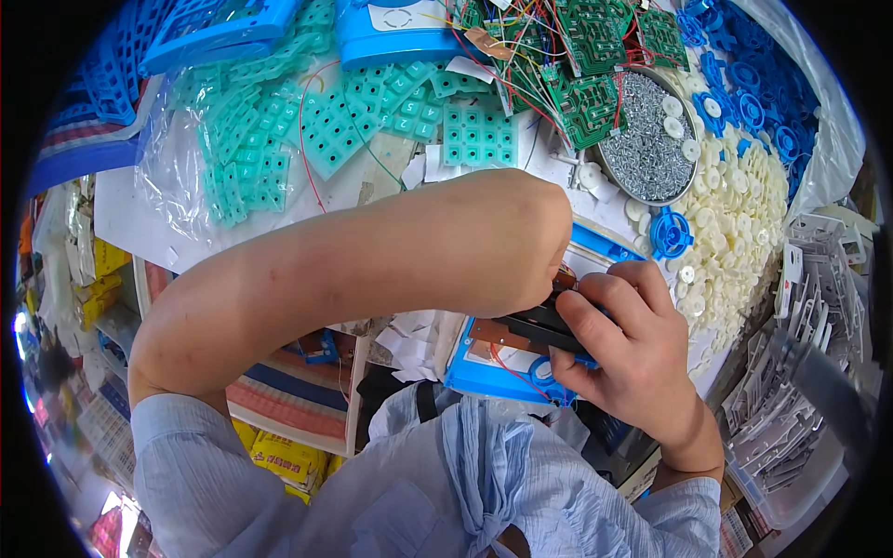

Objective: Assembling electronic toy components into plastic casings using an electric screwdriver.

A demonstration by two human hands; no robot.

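My left forearm crosses the middle of the view. At its end my left hand (539,244) is bent down over the work, its fingers hidden behind the wrist. Close by on the right, my right hand (625,342) curls its fingers and thumb around a long black plastic part (541,327). Under the hands lies a blue plastic housing (484,374) with a brown board and thin red wires. Another blue edge (605,244) shows just beyond them. What the left fingertips touch cannot be seen.
Teal rubber keypads (339,130) pile up at the far left, near a blue casing (398,46). Green circuit boards (588,102) with wires lie beside a round metal bowl (651,202) of screws. Cream discs (735,223) and blue rings (670,232) spread right; a bin (781,502) holds white parts.
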